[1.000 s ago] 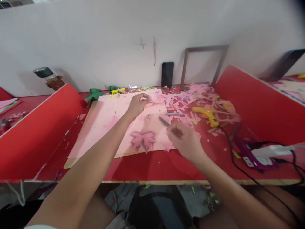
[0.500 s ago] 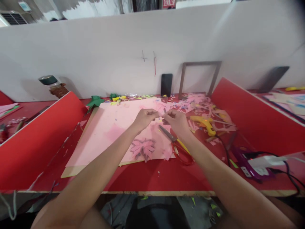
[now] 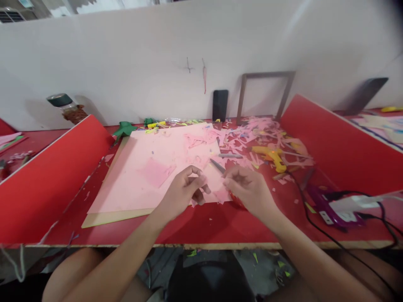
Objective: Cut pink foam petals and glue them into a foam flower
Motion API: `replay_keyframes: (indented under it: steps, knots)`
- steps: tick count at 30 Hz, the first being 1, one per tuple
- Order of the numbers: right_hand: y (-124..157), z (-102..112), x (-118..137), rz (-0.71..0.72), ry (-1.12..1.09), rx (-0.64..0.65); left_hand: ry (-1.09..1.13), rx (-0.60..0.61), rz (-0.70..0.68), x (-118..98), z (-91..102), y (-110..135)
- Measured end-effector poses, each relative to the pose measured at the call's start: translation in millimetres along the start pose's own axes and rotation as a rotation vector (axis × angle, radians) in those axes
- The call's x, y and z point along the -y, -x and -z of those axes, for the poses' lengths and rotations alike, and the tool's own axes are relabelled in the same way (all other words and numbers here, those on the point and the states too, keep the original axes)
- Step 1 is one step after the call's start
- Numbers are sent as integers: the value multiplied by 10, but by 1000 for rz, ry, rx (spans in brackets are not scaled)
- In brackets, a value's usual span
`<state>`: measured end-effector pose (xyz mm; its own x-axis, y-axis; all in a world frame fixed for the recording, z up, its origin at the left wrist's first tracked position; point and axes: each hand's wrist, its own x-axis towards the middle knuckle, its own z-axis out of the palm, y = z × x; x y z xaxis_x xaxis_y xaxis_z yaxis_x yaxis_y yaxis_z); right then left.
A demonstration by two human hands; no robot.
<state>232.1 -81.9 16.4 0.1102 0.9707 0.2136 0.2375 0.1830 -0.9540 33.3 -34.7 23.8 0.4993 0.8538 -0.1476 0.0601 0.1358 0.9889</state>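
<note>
My left hand (image 3: pixel 185 188) hovers over the front edge of a pink paper sheet (image 3: pixel 126 167), fingers loosely curled and apart, with no object visible in them. To its right, my right hand (image 3: pixel 245 182) is closed, thumb against the curled fingers; whatever it may hold is too small or blurred to make out. Scissors (image 3: pixel 217 165) lie under the right hand, blades pointing away and the red handle mostly covered. The layered pink paper cut-out is almost wholly hidden behind my left hand. A darker pink paper piece (image 3: pixel 154 171) rests on the sheet.
Pink paper scraps (image 3: pixel 255 130) are heaped at the back right, beside a yellow glue gun (image 3: pixel 272 157) with a black cord. A purple power strip (image 3: pixel 333 212) lies farther right. Red dividers (image 3: pixel 59 180) flank the workspace. A phone (image 3: pixel 220 105) and a frame (image 3: pixel 267 75) lean on the wall.
My hands, earlier pinched together over something small near the sheet's right side, have parted and come down closer to me. The left one now covers the paper cut-out. The view has shifted slightly.
</note>
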Motion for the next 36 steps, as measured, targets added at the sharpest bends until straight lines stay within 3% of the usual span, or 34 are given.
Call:
replay_keyframes:
  steps: [5,12,16,21,26,36]
  knots:
    - [41,-114,-48,70,22,57,-60,29,-34,87,74,16]
    - [124,-176,-6,239,190,44,-402,-15,-153,67,10,118]
    - [117,-166,7,199,208,70,-492,-42,-203,15,-48,159]
    - [117,-160,27,57,106,6,-295,-30,-156,14,-72,164]
    - [145,-163,33,28,2,-11,-111,-55,-102,45,-119,154]
    - [188,-157,49,27,77,-37,-81,-42,-131,138,-171,170]
